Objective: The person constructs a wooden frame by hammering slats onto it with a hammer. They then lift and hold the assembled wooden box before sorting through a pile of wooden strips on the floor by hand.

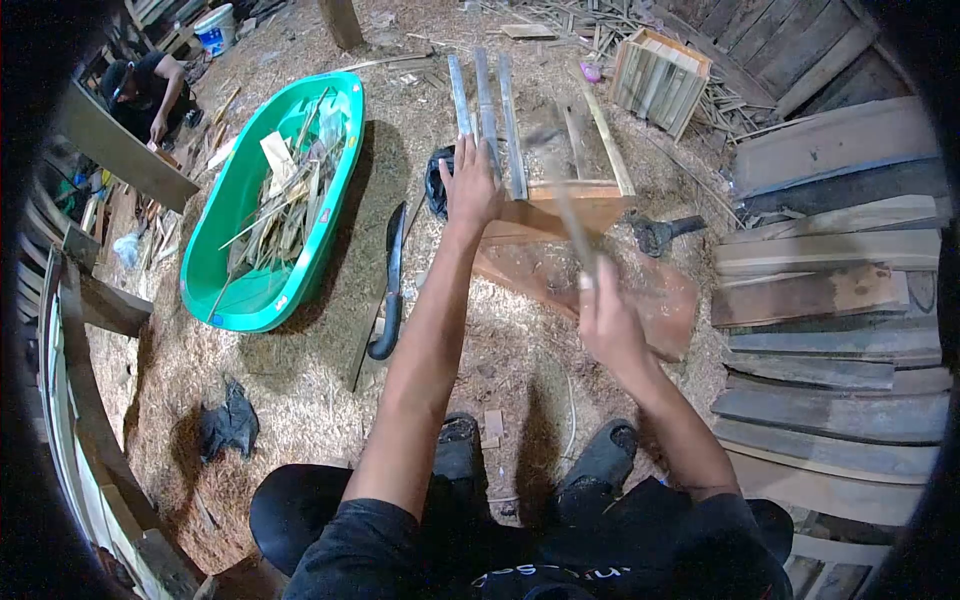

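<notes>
My left hand [472,187] lies with its fingers stretched out over narrow grey wooden slats [486,95], near the end of a wooden block [560,212]. In my closed right hand [609,318] is a hammer [570,215], its shaft raised and its head smeared by motion. Below the block lies a flat reddish board [640,305]. A black plastic bag [436,186] sits just left of my left hand. Farther left, a machete [393,275] with a black handle lies on the ground. Right of the block rests a dark metal-headed tool [657,236].
A green plastic tub [205,265] holding wood scraps stands at left. Stacked boards [830,345] line the right side. A slatted wooden crate [660,80] stands at the back right. Another person [150,95] crouches at the far left. Wood shavings cover the floor.
</notes>
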The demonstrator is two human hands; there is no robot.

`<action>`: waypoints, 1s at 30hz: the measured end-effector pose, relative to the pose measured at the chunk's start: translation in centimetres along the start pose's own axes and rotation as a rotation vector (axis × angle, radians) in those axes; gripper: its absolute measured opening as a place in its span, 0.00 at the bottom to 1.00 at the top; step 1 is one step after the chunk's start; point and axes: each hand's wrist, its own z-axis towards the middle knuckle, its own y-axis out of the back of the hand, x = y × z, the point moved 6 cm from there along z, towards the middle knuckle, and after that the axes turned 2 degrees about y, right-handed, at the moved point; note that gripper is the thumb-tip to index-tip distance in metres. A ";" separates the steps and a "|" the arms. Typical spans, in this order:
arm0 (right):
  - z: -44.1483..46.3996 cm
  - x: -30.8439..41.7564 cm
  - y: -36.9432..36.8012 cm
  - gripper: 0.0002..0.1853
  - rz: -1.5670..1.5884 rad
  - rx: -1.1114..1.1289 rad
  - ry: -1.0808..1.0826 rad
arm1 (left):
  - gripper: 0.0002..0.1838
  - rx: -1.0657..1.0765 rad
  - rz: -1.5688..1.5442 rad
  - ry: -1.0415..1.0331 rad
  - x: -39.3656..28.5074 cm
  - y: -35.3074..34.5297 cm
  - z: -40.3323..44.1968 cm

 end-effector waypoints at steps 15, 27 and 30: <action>-0.3 1.1 0.7 0.15 -0.033 -0.118 0.105 | 0.30 -0.017 -0.019 -0.002 0.6 -0.9 -0.1; 0.4 -2.3 -0.2 0.14 -0.095 0.226 -0.296 | 0.31 0.004 -0.023 0.001 -0.4 0.6 -0.7; 0.4 0.7 1.7 0.15 -0.035 -0.085 0.075 | 0.30 -0.012 -0.024 0.012 -0.3 0.2 -0.6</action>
